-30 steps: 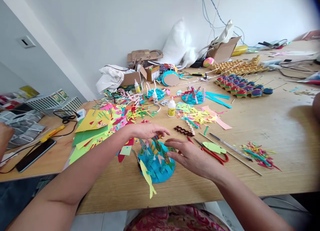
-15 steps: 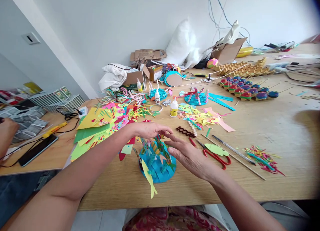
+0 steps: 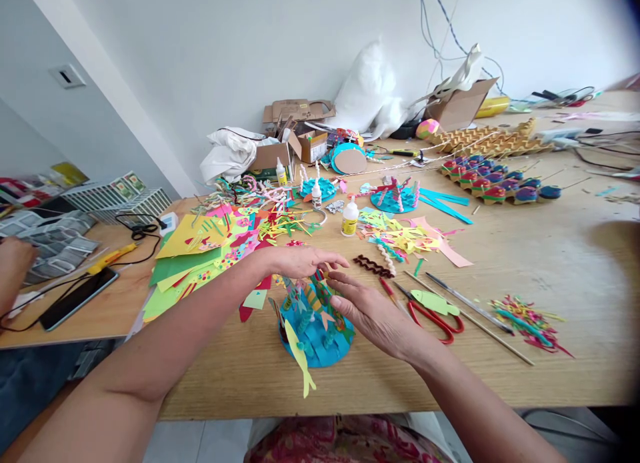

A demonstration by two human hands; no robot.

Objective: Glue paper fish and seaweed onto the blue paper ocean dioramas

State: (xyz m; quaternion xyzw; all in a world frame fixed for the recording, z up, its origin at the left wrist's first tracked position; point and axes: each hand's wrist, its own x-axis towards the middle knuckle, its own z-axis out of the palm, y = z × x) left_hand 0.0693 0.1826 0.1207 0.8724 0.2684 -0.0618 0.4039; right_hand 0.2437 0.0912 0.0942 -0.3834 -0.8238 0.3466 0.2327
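A round blue base (image 3: 320,346) stands near the table's front edge, bearing teal fuzzy stems and several paper fish. A yellow paper fish (image 3: 299,359) hangs out over its front left rim; an orange striped paper fish (image 3: 313,299) sits higher up. My left hand (image 3: 310,259) reaches over the back of the piece, its fingers bent down and closed at a striped paper fish (image 3: 320,275); its thumb is hidden. From the right, my right hand (image 3: 373,313) comes close to the left fingertips, fingers stretched and thumb apart, beside the fish.
Red-handled scissors (image 3: 435,321), a light green paper fish (image 3: 434,301), a pen (image 3: 467,301) and a thin stick (image 3: 470,316) lie at the right. Behind are a glue bottle (image 3: 350,217) and paper scraps (image 3: 405,229). Coloured sheets (image 3: 187,256) lie left; another person's hand (image 3: 15,266) is far left.
The camera view shifts slightly. Both hands stay at the back of the blue piece, with almost no movement of the fingers.
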